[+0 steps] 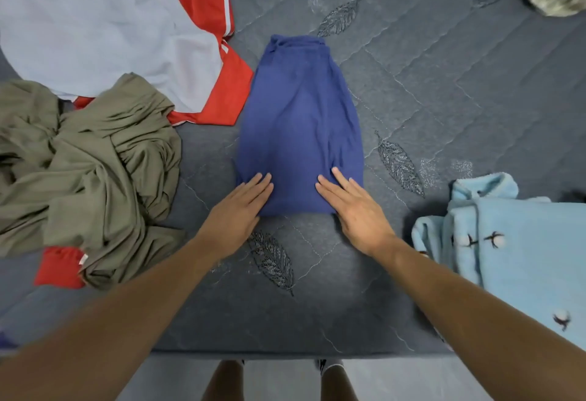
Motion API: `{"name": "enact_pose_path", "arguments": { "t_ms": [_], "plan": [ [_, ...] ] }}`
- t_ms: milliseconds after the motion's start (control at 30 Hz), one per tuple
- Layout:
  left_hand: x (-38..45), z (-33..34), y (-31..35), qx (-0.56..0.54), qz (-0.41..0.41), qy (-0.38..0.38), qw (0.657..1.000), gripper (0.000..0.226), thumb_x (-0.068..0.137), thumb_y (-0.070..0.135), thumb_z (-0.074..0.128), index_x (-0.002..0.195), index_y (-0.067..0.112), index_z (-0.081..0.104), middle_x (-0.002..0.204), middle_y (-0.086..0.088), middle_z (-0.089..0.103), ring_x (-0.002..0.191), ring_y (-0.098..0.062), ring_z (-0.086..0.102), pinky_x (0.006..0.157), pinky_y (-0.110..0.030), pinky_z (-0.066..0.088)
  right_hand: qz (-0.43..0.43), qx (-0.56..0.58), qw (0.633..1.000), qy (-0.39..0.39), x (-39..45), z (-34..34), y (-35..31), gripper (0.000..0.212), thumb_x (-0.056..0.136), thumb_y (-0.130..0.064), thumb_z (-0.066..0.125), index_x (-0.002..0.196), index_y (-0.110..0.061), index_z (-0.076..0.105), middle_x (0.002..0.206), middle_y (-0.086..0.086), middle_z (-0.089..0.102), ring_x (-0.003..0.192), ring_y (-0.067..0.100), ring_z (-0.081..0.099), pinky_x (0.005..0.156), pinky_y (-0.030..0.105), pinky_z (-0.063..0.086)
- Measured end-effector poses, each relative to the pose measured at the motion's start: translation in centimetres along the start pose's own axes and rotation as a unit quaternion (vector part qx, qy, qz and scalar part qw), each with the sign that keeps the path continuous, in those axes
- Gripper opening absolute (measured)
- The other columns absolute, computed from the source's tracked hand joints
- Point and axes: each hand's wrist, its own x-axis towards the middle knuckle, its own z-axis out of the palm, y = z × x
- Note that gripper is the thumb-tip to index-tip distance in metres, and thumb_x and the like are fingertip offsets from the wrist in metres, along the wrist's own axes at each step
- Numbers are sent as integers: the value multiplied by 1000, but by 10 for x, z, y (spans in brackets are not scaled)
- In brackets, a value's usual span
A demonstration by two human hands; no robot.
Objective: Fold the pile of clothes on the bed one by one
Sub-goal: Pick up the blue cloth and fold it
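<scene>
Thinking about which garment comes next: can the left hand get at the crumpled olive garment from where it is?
Probably yes. The left hand rests flat on the blue garment, holding nothing, and only bare mattress lies between it and the olive garment.

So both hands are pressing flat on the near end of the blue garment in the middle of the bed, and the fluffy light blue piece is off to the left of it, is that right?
Not quite. The left hand and right hand do press flat on the near end of the blue garment, but the head view shows the fluffy light blue piece to its right, not its left.
</scene>
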Motion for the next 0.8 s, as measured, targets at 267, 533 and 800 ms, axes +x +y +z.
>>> {"name": "enact_pose_path", "arguments": {
  "t_ms": [267,533,800],
  "plan": [
    [-76,-2,46,-43,14,-33,998,80,76,5,86,149,5,52,156,-9,50,140,-25,53,112,-44,46,-42,104,994,-8,-84,-6,-38,67,82,10,58,144,-14,58,154,-2,53,154,19,33,127,38,23],
    [47,-100,2,-220,-174,77,957,27,98,32,60,75,19,57,65,3,57,66,-25,60,61,-38,40,158,243,952,100,22,-99,1,5,94,-17,76,97,-14,75,64,-13,58,60,3,50,67,24,44],
    [165,-110,-57,-131,-208,169,955,19,101,22,53,113,13,64,113,-14,66,108,-37,61,93,-48,47,213,149,953,158,152,-110,64,30,95,-21,68,123,-12,68,116,10,71,106,33,63,90,38,48]
  ]
}}
